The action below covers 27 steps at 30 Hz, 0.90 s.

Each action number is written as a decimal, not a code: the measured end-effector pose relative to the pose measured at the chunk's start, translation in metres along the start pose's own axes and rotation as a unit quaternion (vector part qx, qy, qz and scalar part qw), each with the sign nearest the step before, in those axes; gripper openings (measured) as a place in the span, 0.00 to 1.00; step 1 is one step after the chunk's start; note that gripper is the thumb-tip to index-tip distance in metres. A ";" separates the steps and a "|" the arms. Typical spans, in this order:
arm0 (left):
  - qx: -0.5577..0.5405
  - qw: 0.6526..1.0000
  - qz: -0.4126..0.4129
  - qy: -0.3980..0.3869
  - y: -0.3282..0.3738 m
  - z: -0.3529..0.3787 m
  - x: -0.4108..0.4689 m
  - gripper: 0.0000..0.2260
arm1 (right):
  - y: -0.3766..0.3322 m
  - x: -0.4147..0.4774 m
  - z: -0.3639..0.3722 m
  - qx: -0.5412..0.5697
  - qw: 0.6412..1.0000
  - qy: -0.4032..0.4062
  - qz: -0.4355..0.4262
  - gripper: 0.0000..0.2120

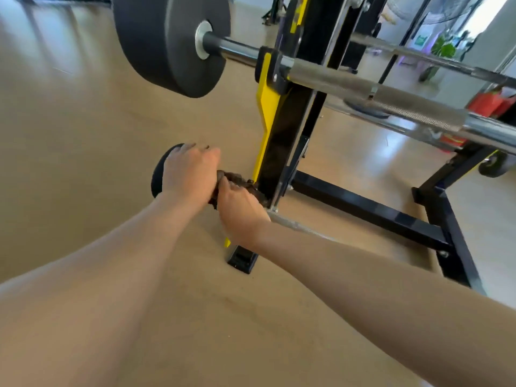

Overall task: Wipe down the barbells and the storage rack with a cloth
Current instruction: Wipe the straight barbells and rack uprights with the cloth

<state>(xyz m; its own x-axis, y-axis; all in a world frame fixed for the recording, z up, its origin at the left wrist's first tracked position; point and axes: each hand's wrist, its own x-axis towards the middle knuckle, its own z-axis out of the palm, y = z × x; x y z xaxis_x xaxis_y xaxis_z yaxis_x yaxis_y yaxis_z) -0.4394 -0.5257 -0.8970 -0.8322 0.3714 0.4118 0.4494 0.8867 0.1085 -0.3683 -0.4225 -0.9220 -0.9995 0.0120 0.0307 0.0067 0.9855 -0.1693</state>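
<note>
the cloth (237, 182), dark and bunched, is wrapped on the lower barbell (296, 226) low down near the floor, right where the bar meets the foot of the storage rack (282, 141). the right hand (240, 210) grips the cloth, fingers closed round it and the bar beneath, knuckles up, just beside the rack's black and yellow upright. the left hand (190, 171) sits touching the other end of the cloth, its fingers curled over the rim of the small black plate (157, 178) at the end of that bar. to the right of the right hand a short stretch of the lower bar's steel shaft shows, passing behind the right forearm.

higher on the rack the upper barbell (363, 90) rests in a yellow hook, its knurled shaft running off to the right and a large black plate (170, 43) on its near end, overhanging the tan floor (83, 121). the rack's black base frame (363, 208) lies on the floor to the right, with a wheel at its far corner. beyond it are a green plant and something red, both blurred.
</note>
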 end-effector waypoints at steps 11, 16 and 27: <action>0.049 0.995 0.075 -0.045 -0.038 0.015 -0.005 0.23 | -0.009 0.087 0.023 -0.075 0.990 -0.118 -0.015 0.21; 0.076 0.996 0.020 -0.036 -0.019 0.022 0.000 0.22 | -0.015 0.087 0.017 -0.107 0.987 -0.123 -0.004 0.14; -0.035 0.990 -0.125 0.054 -0.008 0.015 0.004 0.17 | -0.006 0.077 0.011 -0.074 0.989 -0.126 -0.027 0.26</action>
<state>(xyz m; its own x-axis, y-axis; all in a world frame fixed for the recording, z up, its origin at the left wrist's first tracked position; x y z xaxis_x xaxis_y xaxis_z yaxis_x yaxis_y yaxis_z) -0.4510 -0.5275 -0.9096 -0.8825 0.1090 0.4576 0.2590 0.9246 0.2792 -0.4455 -0.4291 -0.9300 -0.9745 -0.0661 -0.2146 -0.0618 0.9977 -0.0266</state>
